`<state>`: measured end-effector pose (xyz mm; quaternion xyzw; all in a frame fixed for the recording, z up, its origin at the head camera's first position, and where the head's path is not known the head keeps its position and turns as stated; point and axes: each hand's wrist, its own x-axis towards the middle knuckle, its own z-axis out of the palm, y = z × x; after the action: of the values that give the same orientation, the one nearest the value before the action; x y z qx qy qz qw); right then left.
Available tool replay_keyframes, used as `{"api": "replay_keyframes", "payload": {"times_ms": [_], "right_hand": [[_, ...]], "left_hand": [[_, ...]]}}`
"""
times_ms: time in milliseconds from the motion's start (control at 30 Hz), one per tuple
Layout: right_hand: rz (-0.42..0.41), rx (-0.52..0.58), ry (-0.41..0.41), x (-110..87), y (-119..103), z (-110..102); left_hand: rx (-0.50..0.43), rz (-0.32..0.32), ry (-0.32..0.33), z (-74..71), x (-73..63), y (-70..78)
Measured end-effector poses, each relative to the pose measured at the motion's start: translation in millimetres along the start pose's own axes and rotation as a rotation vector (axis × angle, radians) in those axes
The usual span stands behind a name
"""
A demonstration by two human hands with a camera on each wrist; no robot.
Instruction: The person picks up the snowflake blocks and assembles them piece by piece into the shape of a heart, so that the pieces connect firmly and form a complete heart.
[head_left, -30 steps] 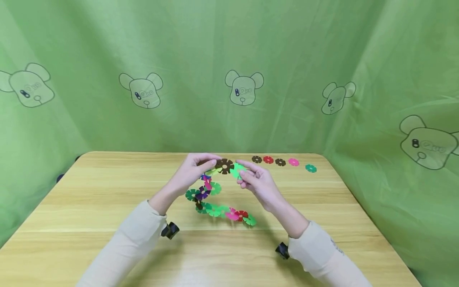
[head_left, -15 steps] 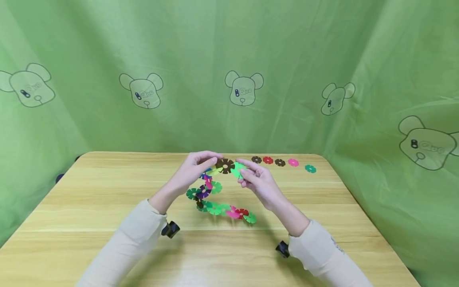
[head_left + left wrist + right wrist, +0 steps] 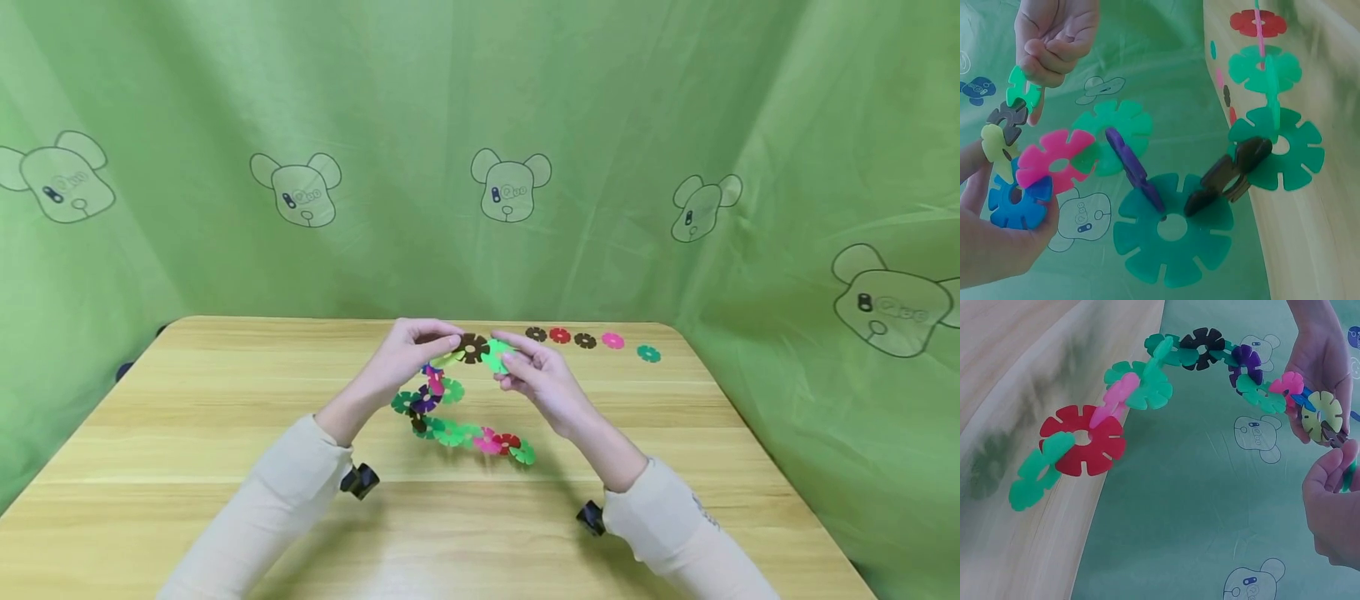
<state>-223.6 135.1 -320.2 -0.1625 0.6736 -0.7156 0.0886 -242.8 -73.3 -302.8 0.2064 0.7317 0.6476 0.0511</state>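
Note:
My left hand pinches the upper end of a chain of slotted flower discs near a brown disc and a yellow disc. A bright green disc meets the brown one's right edge, pinched between thumb and fingers of my right hand. From my left hand the linked chain hangs down past a blue disc, a pink disc and a purple disc. It then runs right, close over the table, through a red disc to a green end disc.
Loose discs lie in a row at the table's back right: brown, a red one, another brown, a pink one and a teal one. Green curtain stands behind the wooden table.
Both hands stay nearly in place with the brown and green discs between them. The hanging chain sways slightly, its lower end a little higher in view.

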Motion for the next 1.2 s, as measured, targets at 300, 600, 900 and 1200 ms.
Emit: {"api": "replay_keyframes", "payload": {"times_ms": [300,600,900,1200], "right_hand": [[0.006,0.003,0.010,2.8,-1,0],[0.018,0.001,0.010,3.3,0,-1],[0.040,0.031,0.044,0.1,3,5],[0.035,0.050,0.121,-4.4,3,19]], "left_hand": [[-0.030,-0.044,0.041,0.4,1.2,0.4],[-0.025,-0.031,0.077,3.5,1.1,-2.1],[0.069,0.082,0.131,9.1,-1.5,-12.6],[0.120,0.186,0.270,19.4,-6.8,-22.4]]}}
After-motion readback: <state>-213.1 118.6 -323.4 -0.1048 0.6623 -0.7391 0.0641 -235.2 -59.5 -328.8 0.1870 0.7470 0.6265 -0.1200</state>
